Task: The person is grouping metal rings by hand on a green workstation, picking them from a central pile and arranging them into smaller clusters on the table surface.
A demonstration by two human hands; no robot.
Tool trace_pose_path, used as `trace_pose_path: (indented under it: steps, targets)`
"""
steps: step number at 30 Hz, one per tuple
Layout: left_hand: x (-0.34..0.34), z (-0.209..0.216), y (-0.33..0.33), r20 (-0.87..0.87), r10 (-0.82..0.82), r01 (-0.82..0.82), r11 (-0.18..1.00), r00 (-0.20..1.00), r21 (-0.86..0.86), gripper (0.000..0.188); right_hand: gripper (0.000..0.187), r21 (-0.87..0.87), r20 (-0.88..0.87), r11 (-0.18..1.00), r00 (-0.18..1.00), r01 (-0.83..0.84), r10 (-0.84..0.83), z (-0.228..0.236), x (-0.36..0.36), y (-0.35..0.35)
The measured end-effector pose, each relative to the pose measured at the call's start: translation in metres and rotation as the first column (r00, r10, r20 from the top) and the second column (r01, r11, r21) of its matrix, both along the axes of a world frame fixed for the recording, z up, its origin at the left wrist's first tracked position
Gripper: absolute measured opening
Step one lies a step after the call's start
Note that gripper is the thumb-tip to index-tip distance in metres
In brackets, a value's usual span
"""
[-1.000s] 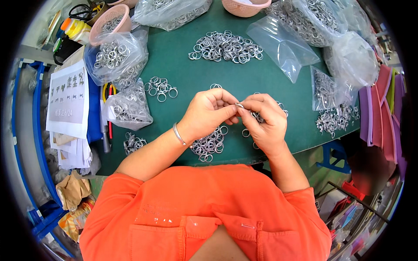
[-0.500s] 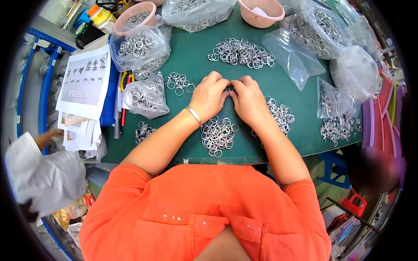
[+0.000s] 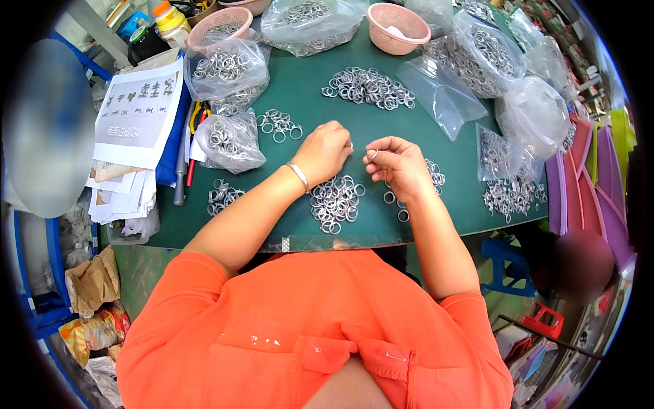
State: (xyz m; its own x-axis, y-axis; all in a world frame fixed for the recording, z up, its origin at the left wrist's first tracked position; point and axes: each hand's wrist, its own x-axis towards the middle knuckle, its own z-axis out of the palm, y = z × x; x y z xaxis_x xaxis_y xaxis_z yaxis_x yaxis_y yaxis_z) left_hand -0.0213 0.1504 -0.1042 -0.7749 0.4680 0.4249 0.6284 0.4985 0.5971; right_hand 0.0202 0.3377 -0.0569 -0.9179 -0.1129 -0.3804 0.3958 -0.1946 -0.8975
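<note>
Clearly, close handwork above a green table (image 3: 293,82).
Left hand (image 3: 327,151), fingers curled, whether gripping anything I cannot tell; just nearer the body, a pile of rings (image 3: 337,203); then the right hand (image 3: 400,165), thumb and fingers pinching one silver ring (image 3: 374,155).

Your green desk (image 3: 300,82) carries 1 ring pile (image 3: 336,203) by its near edge, 1 ring heap (image 3: 371,88) and 1 clear bag (image 3: 443,99) toward the far edge, 1 pink basket (image 3: 396,35) beyond them, and metal pieces (image 3: 511,196) at the near right corner.
</note>
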Motion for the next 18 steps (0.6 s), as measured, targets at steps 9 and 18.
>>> trace_pose_path:
  steps: [9,18]
  targets:
    - [0.048,0.042,-0.018,0.759,-0.210,-0.336,0.802,0.616,0.494,0.021,0.011,0.017,-0.045,0.998,0.997,-0.055,0.055,0.003,0.031,-0.006]
    - [0.076,0.056,-0.034,0.628,-0.344,-0.291,0.665,0.699,0.688,0.014,0.014,0.214,-0.554,0.975,0.830,0.066,0.065,0.000,0.058,-0.037]
